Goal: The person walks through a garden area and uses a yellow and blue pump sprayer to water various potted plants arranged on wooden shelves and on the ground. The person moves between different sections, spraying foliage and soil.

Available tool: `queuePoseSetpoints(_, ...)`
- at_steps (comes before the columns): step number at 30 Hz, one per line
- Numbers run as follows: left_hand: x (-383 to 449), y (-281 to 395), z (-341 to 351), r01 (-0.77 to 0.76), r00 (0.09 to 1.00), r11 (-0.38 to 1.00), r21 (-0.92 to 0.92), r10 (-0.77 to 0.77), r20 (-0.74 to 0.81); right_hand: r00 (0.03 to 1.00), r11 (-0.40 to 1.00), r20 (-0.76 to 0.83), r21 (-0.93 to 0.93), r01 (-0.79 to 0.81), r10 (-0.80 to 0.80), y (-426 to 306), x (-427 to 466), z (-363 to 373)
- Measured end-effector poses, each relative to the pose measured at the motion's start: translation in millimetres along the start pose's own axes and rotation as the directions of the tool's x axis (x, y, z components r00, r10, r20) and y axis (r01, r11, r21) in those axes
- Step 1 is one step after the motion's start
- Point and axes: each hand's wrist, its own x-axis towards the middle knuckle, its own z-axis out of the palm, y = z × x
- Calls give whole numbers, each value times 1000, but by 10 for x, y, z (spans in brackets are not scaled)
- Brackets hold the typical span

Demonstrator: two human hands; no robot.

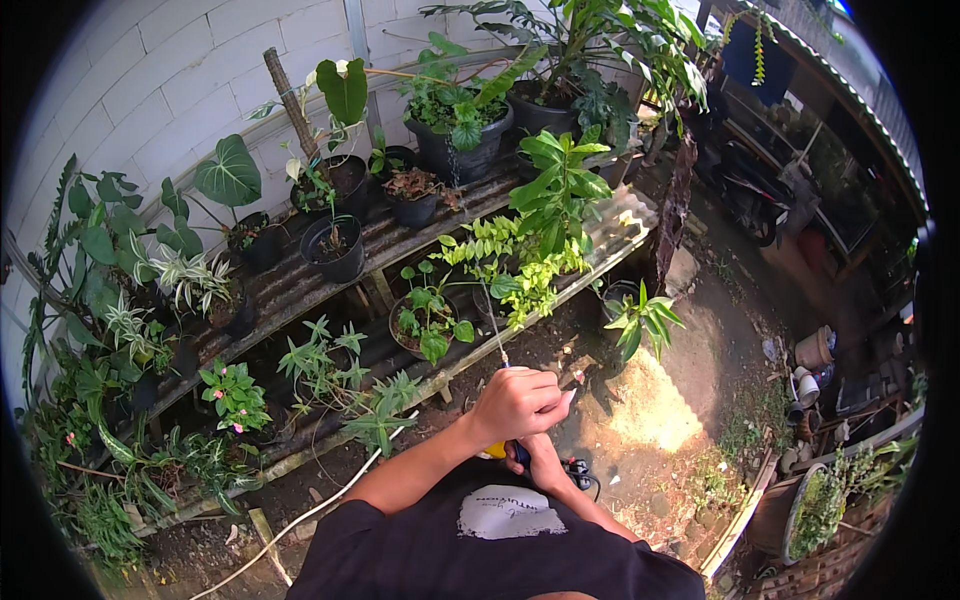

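Observation:
My left hand (517, 397) is closed around the front of a blue and yellow garden sprayer (495, 450), just behind its brass-coloured tip (505, 358). Below it, my right hand (541, 461) grips the dark blue handle, which my left hand and wrist partly hide. A thin water stream (490, 311) leaves the tip and rises across the view towards a large black pot (459, 146) of leafy green plants on the upper shelf. Nearest the tip are a yellow-green shrub (536, 281) and a round pot of heart-leaved plants (424, 319) on the lower shelf.
Corrugated shelves (281, 300) with many potted plants line a white block wall (180, 75). A pale hose (315, 510) runs along the ground at left. Stacked pots (814, 349) and a large planter (802, 510) stand at right. A dark device with a cable (579, 472) lies beside my right forearm.

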Motion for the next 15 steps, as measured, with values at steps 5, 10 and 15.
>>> queuePoseSetpoints(5, -12, -100, 63, 94, 996, 996, 5, -94, -12, 997, 997, 37, 2, -74, 74, 54, 132, -185)
queuePoseSetpoints(10, -185, -333, 147, 314, 949, 949, -6, -314, -28, 960, 958, 63, 73, -278, 274, 66, 311, -317)
queuePoseSetpoints(15, -249, -416, 211, 369, 929, 929, 14, -369, -27, 941, 943, 90, 47, -331, 326, 134, 389, -425)
